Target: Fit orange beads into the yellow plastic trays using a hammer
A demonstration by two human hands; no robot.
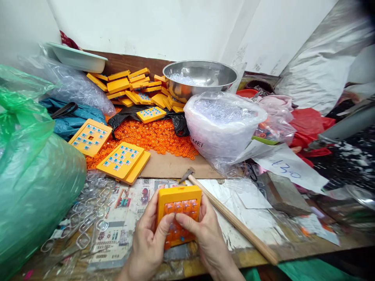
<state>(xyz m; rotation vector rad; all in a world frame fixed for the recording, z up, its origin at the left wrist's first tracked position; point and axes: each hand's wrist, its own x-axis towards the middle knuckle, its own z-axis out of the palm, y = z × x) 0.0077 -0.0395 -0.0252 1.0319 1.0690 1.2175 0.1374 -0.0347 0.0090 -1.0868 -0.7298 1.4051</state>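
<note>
Left hand (149,232) and right hand (211,233) grip yellow case (179,191) by sides, thumbs (188,223) on orange pieces (186,205); hammer (234,217) right, orange rings (152,136) far.

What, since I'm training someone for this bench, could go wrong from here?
Both hands grip the yellow tray, thumbs over its orange pieces; a careless push or tilt might dislodge one.

The hammer lies beside the right forearm, its handle reaching the bench edge; a sideways bump could knock it off.
</note>
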